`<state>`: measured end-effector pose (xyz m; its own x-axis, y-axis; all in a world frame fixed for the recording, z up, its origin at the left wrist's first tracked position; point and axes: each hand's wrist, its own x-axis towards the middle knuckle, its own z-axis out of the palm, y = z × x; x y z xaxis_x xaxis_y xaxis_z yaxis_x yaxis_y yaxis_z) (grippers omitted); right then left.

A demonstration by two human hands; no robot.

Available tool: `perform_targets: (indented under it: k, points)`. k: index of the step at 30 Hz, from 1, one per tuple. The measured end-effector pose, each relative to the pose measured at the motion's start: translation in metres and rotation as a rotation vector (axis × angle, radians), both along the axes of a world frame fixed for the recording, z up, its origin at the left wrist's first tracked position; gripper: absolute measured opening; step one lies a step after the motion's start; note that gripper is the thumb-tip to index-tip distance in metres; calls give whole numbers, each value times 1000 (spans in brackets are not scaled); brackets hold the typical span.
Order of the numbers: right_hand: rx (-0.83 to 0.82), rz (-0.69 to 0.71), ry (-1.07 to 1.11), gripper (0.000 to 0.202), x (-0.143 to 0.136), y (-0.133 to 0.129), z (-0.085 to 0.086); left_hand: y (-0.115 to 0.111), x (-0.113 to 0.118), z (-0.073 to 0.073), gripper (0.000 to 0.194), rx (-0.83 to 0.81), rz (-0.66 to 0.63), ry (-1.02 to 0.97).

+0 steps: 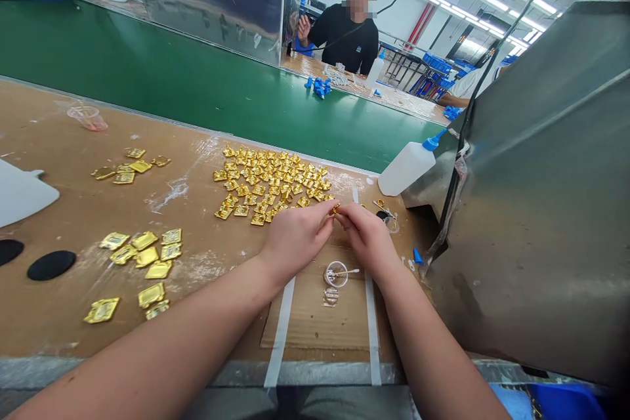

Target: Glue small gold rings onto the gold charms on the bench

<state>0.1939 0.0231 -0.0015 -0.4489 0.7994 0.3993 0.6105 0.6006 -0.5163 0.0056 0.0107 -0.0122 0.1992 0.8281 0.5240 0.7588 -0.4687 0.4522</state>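
My left hand and my right hand meet above the cardboard sheet, fingertips pinched together on a small gold metal piece. Most of that piece is hidden by the fingers. Just beyond and left of my hands lies a spread of many small gold pieces. Below my hands, a small round cup with a cotton swab across its rim rests on the taped cardboard. A clear round disc lies in front of the cup.
A white bottle with a blue nozzle leans by a metal panel at right. Larger gold squares and a black disc lie left. Beyond the green conveyor belt a person in black works.
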Motion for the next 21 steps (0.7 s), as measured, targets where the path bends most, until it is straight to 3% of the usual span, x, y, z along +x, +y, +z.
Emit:
perform_targets:
  k: [13,17,21]
  points:
    - [-278,-31,424,11,-2,3,-3,0,-2,2,29,91,-13,-17]
    - [-361,-11,590,28,-3,4,-9,2,-3,0,31,95,-37,-56]
    - [-340,31,581,30,-3,2,-10,3,-6,0,29,157,-73,-72]
